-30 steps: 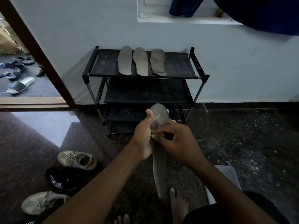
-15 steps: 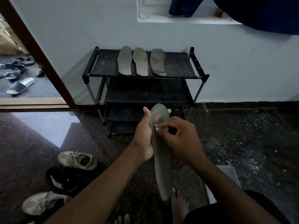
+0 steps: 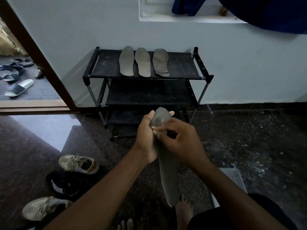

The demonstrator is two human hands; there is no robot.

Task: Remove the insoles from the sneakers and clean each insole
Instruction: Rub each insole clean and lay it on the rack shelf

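Observation:
A long grey insole [image 3: 168, 176] hangs upright in front of me. My left hand [image 3: 146, 138] grips its upper part from the left, thumb over the top edge. My right hand [image 3: 179, 140] presses on the insole's face from the right, fingers curled; whether it holds a cloth is hidden. Three grey insoles [image 3: 143, 62] lie side by side on the top shelf of a black shoe rack [image 3: 182, 70]. On the floor at lower left sit a beige sneaker [image 3: 78, 164], a black sneaker [image 3: 63, 183] and another beige sneaker [image 3: 43, 208].
The rack stands against a pale wall. An open doorway at left shows sandals [image 3: 18, 87] outside. A clear plastic container [image 3: 232, 178] sits on the dark floor behind my right forearm. My bare feet [image 3: 183, 211] are below the insole. Blue cloth [image 3: 265, 12] hangs at top right.
The insole has turned slightly, showing more of its face. My right hand has shifted up along the insole's upper part. The left hand keeps its grip.

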